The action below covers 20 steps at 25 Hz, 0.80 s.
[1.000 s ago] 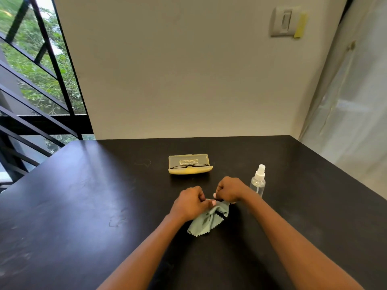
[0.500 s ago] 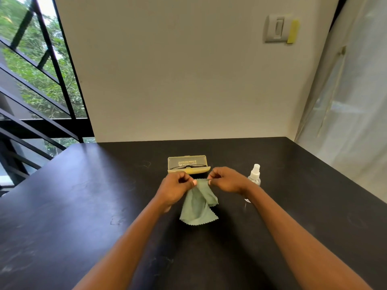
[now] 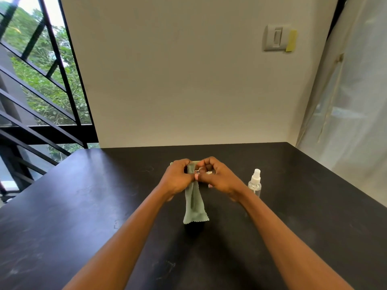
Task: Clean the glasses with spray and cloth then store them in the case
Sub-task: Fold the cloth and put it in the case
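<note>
Two bare hands raised together over a black table [image 3: 314,237], knuckles nearly touching. Left hand [image 3: 178,178] curled around the top of a pale green cloth [image 3: 193,208], fingers closed on the gathered fabric. Right hand [image 3: 217,176] curled too, fingertips pinching at the same upper end of the cloth, just beside the left thumb. Cloth hanging straight down from the grip in a narrow bunch, zigzag lower edge spread a little and close above the tabletop (touching or not, cannot tell). Behind the hands, only a thin pale strip of the case [image 3: 195,162] peeking out between the knuckles; lid position and contents hidden, so the whereabouts of the glasses cannot be told. Small clear spray bottle [image 3: 255,183] with a white nozzle standing upright on the table, just to the right of the right wrist, apart from both hands. Plain cream wall behind the table, with a light switch [image 3: 275,37] and a yellow tag beside it high on the right. Black window bars [image 3: 52,80] and green leaves to the left, pale curtain [image 3: 356,101] along the right edge.
</note>
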Motion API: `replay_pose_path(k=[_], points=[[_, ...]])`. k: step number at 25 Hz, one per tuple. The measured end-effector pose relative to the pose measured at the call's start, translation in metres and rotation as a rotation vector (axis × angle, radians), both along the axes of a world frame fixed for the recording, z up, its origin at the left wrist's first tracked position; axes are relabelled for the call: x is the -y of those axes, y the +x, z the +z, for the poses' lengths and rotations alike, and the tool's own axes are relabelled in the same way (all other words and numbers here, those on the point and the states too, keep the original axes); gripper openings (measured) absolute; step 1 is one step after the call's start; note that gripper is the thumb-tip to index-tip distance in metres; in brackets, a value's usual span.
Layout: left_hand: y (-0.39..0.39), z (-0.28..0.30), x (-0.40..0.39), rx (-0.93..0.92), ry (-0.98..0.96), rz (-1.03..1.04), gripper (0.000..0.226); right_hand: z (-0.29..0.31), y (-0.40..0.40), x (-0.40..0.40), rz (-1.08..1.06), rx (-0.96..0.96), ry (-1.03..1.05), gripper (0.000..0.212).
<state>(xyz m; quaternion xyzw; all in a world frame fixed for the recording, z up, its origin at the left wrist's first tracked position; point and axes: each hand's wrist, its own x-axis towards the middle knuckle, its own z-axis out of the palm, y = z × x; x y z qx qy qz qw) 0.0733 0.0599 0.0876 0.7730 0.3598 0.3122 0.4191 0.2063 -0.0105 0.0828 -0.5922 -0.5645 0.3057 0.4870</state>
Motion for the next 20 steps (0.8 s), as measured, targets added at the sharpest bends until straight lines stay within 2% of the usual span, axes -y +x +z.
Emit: replay_pose_path(k=[5,9,12,14,18,20], points=[[-0.002,0.000,0.000,0.175,-0.135,0.088,0.011,-0.031,-0.005,0.006,-0.017,0.036,-0.110,0.028],[-0.006,0.009,0.001,0.297,-0.210,0.111,0.010,-0.040,-0.012,0.007,-0.154,0.182,-0.084,0.018],[-0.010,0.017,0.006,0.338,-0.239,0.064,0.011,-0.045,-0.016,0.004,-0.236,0.260,-0.035,0.020],[-0.014,0.021,0.009,0.359,-0.255,0.038,0.012,-0.043,-0.017,0.004,-0.217,0.282,-0.035,0.022],[-0.023,0.027,0.008,0.394,-0.276,0.034,0.012,-0.036,-0.019,0.008,-0.095,-0.024,-0.055,0.010],[-0.024,0.028,0.008,0.409,-0.291,0.026,0.013,-0.034,-0.023,0.007,-0.042,-0.133,-0.064,0.019]])
